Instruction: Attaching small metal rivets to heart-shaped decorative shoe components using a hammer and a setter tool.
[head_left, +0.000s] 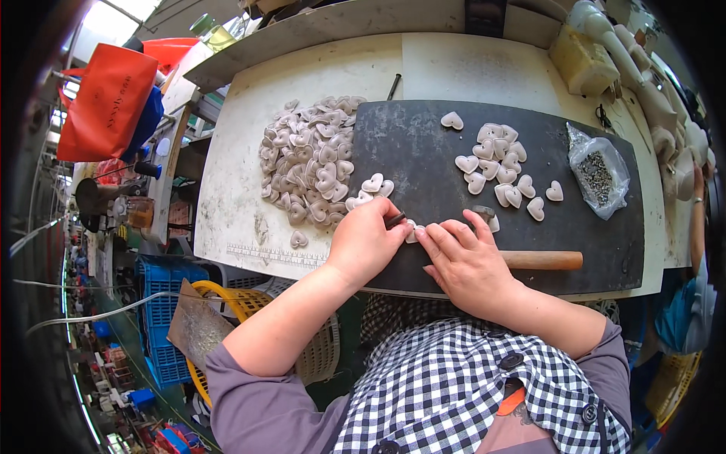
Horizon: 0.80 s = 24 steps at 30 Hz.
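Observation:
My left hand [367,240] pinches a small dark tool [395,220] against a pale heart-shaped piece [411,234] on the black mat [423,159]. My right hand [465,261] lies flat on the mat beside it, fingertips touching the same piece, and covers part of a hammer with a wooden handle [543,260]. A big heap of pale heart pieces [306,163] lies to the left, partly on the white table. A smaller group of hearts [503,170] is spread on the mat to the right.
A clear bag of small metal parts [597,175] sits at the mat's right end. The white table [242,197] has a ruler strip along its front edge. A yellow basket [242,303] and blue crates [162,325] stand below left. An orange bag [106,102] hangs far left.

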Tool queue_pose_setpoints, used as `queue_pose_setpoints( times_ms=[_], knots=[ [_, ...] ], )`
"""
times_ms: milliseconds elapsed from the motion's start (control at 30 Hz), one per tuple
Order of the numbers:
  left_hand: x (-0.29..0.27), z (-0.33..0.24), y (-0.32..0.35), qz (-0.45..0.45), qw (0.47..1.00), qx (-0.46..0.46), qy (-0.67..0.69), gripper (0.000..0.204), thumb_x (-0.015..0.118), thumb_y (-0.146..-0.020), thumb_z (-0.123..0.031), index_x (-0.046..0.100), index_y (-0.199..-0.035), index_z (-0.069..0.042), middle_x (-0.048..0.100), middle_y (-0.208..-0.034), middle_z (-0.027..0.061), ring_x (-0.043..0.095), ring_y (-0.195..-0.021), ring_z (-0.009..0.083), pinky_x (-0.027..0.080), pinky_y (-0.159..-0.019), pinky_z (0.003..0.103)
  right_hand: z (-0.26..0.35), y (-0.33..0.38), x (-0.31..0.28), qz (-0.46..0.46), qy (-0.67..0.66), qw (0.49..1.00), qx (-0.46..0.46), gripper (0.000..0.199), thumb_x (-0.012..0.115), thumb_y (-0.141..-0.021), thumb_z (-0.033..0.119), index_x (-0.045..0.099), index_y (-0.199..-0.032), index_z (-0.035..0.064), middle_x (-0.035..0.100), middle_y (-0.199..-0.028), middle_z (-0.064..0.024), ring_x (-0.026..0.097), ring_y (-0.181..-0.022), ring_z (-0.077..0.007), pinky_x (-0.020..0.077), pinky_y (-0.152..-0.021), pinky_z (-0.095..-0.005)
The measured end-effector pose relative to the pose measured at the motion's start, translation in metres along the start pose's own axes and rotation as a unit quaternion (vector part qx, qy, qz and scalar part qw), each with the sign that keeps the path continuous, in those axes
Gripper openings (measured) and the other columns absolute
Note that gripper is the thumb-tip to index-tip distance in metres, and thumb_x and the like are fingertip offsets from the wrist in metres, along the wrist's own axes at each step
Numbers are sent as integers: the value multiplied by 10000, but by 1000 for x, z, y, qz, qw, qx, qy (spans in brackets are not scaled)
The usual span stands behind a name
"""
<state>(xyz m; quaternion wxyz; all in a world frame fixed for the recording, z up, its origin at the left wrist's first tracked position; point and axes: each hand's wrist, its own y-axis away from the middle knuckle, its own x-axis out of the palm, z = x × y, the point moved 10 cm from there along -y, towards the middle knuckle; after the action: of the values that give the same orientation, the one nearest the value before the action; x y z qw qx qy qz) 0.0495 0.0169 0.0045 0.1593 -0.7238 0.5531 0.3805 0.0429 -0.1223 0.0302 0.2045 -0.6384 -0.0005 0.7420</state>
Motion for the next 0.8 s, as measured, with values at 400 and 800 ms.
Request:
queue_pose_setpoints(
  times_ms=[400,800],
  knots=[
    [6,-9,0,26,998,-9,-63,221,748,-797,-208,669,-851,-9,694,-771,138,680,-717,253,521,-651,364,6,-6,1,25,38,999,-15,489,638,-855,248,598,-1251,-37,537,-1187,-87,466,-1188,-237,246,-1117,-580],
    [0,-3,23,-112,906,53,406,132,639,-903,43,631,-1015,-27,670,-952,26,627,-861,87,522,-800,227,3,1,2,3,44,999,13,469,595,-867,214,586,-1275,-18,523,-1185,-99,436,-1219,-257,214,-1130,-603]
  ],
)
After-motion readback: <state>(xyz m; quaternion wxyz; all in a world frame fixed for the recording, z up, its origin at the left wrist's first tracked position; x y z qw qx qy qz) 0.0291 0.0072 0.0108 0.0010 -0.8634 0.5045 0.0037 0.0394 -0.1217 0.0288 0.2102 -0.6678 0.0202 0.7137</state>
